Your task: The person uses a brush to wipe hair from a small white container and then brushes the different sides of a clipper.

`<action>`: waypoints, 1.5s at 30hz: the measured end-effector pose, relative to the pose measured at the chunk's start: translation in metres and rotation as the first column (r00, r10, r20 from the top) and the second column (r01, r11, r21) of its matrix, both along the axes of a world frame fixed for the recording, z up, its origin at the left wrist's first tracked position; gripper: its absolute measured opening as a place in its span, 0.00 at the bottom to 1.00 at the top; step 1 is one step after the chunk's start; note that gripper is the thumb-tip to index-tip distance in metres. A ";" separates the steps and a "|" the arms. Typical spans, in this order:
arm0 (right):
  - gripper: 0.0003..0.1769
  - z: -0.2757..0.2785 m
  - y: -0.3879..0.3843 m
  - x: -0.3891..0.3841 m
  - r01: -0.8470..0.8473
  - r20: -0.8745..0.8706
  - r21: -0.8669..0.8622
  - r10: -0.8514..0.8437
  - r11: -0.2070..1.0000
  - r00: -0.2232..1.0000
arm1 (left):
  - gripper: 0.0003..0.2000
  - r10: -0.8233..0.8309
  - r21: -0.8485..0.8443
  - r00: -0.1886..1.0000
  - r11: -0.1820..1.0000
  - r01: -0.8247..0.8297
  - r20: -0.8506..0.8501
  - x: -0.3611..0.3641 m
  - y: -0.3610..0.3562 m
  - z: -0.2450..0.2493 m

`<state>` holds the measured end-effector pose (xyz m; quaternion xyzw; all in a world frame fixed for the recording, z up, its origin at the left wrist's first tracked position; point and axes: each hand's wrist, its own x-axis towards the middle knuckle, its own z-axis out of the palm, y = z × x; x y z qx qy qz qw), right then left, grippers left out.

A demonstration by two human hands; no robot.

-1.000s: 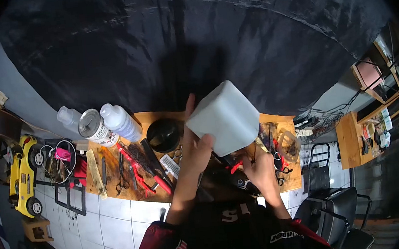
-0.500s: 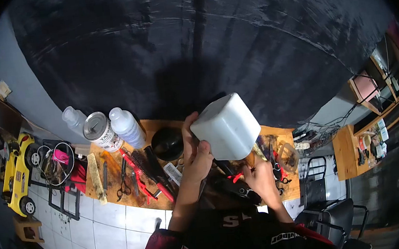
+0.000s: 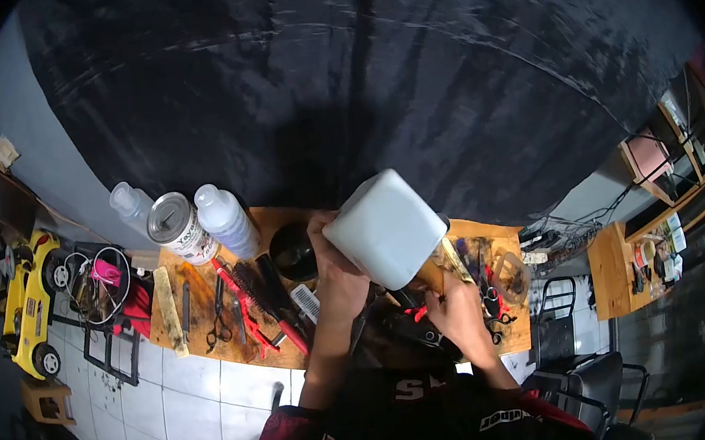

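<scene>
In the head view I saw my left hand (image 3: 337,280) wrapped around the white container (image 3: 383,227), holding it tilted above the wooden shelf (image 3: 196,288), just beside the black bowl (image 3: 290,252). My right hand (image 3: 459,314) sat below the container's lower edge with its fingers curled; I could not tell whether it pinched anything.

The white jug (image 3: 384,229) blocks the middle of the wooden shelf (image 3: 271,220), so no clue what's under it. The right hand (image 3: 461,316) has its fingertips tucked below the jug, so I can't tell if it's gripping anything. The black bowl (image 3: 291,250) is half behind the left hand (image 3: 337,277). The tin can (image 3: 175,228) label is too tiny to read. The yellow toy car (image 3: 27,310) fades into the dark edge.
</scene>
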<state>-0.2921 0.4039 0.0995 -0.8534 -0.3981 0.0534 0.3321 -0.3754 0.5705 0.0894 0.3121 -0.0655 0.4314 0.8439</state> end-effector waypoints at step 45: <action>0.10 -0.022 -0.004 0.007 -0.343 -0.507 0.116 0.352 0.932 0.787 | 0.35 0.354 0.209 0.908 0.927 -0.310 -0.223 0.015 -0.010 -0.018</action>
